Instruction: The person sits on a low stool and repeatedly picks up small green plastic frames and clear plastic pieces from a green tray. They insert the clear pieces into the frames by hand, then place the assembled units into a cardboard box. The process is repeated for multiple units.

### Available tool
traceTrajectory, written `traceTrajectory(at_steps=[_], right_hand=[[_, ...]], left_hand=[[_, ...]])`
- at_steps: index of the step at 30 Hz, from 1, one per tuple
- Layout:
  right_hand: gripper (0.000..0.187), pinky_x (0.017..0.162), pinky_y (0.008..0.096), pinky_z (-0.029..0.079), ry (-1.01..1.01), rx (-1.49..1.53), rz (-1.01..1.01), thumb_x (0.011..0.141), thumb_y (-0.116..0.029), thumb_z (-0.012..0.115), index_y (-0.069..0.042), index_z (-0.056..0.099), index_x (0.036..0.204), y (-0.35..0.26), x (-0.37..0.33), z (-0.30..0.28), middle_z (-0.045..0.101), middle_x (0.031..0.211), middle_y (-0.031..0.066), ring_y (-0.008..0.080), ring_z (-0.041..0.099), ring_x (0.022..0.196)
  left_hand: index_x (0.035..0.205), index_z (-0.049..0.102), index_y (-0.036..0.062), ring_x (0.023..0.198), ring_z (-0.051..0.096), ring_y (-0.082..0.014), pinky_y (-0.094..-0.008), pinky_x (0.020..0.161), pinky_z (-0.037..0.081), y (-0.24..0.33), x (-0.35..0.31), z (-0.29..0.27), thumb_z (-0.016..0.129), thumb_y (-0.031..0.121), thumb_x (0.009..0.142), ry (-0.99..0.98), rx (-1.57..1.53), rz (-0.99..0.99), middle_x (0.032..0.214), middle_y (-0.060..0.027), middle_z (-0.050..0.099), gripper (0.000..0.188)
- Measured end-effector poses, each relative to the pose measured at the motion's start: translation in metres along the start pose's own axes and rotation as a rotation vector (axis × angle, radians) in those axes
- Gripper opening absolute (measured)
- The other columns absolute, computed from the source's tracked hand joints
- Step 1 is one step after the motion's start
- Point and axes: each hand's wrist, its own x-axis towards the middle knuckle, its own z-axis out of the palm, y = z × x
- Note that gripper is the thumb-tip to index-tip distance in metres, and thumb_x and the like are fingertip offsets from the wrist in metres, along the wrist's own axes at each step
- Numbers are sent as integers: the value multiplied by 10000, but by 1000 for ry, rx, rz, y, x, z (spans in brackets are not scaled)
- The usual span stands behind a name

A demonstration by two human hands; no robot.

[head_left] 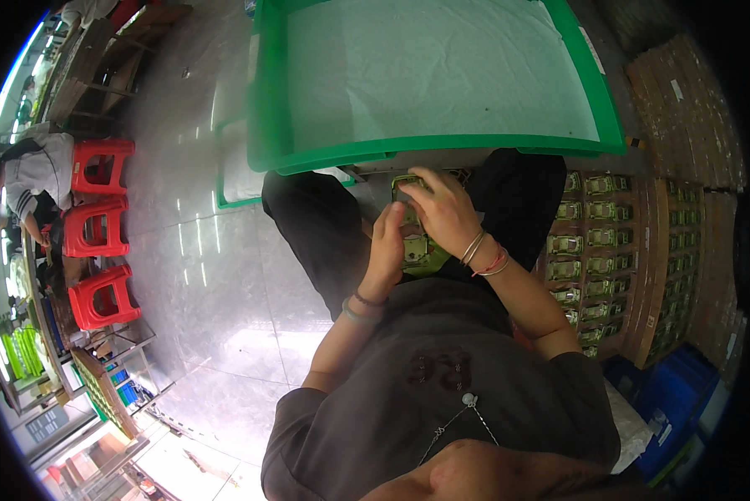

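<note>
Between my knees, over my lap, is a yellow-green frame-like part with openings in it. My left hand is closed against its left side, thumb up and the other fingers mostly out of sight. From the right, my right hand reaches over the part, its bent fingers gripping near the upper end. The hands hide much of the part. Just beyond my knees stands a large green tray with a pale sheet lining.
At my right lie brown trays with rows of similar green parts. Stacked brown boards and a blue bin stand farther right. To the left are red stools and a seated person at a bench.
</note>
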Motion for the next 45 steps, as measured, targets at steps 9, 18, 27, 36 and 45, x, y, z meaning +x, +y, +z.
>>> traceTrajectory(at_steps=[9,18,27,36,45], right_hand=[[289,731,379,505,-62,39,48,732,-58,618,-66,600,1020,3,-16,-1,564,1157,127,297,622,865],[217,644,357,470,296,466,397,800,-77,645,-8,569,992,-6,-34,15,582,1014,144,290,582,733],[165,587,346,424,420,766,634,799,-104,654,6,536,836,13,-54,13,562,749,145,255,539,654],[259,637,404,406,623,458,629,861,-233,609,3,507,831,37,-112,-24,514,739,168,340,537,730],[223,608,373,398,953,438,767,873,-188,588,6,482,843,61,-173,-56,472,755,150,305,480,675]], left_hand=[[961,565,-64,655,530,-129,-294,591,424,-22,6,-3,469,110,944,55,500,318,731,-90,597,200],[879,533,-60,571,561,-225,-352,525,420,-12,10,12,473,82,935,139,678,584,672,-178,581,164],[890,552,-54,612,605,-270,-361,556,451,-23,16,34,514,71,908,12,852,599,703,-191,609,132],[1039,570,-81,780,651,-228,-329,663,516,-44,0,97,439,90,955,-300,846,539,890,-182,657,232],[1014,567,-80,767,615,-182,-304,664,508,-87,-6,166,455,111,967,-609,870,467,875,-148,641,227]])
